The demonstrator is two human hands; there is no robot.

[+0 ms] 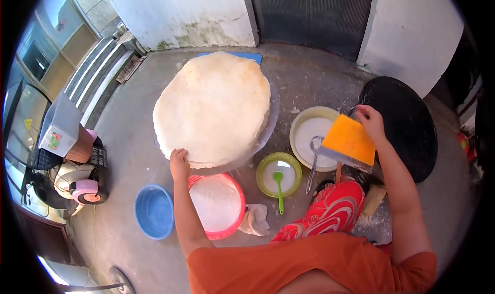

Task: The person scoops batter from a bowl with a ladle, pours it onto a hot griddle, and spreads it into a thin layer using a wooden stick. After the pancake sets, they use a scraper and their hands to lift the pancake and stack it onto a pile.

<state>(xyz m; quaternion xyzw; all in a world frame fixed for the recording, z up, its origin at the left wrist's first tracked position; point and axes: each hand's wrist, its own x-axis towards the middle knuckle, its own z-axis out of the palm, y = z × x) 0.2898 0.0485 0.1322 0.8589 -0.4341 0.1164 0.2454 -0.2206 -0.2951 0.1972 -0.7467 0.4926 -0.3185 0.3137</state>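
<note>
A tall stack of thin, pale flatbreads lies on a round tray at the upper middle. At the stack's near left edge is my left hand, its fingers closed on the rim of the flatbread; the thumb is hard to make out. My right hand is closed on the edge of an orange scraper with a greyish blade edge, raised over the right side of a cream basin. White batter fills that basin, and a metal ladle leans in it.
Nearer me are a green bowl with a green spoon, a red basin of white batter or flour, a cloth and a blue basin. A large black round griddle stands right; a scooter is left.
</note>
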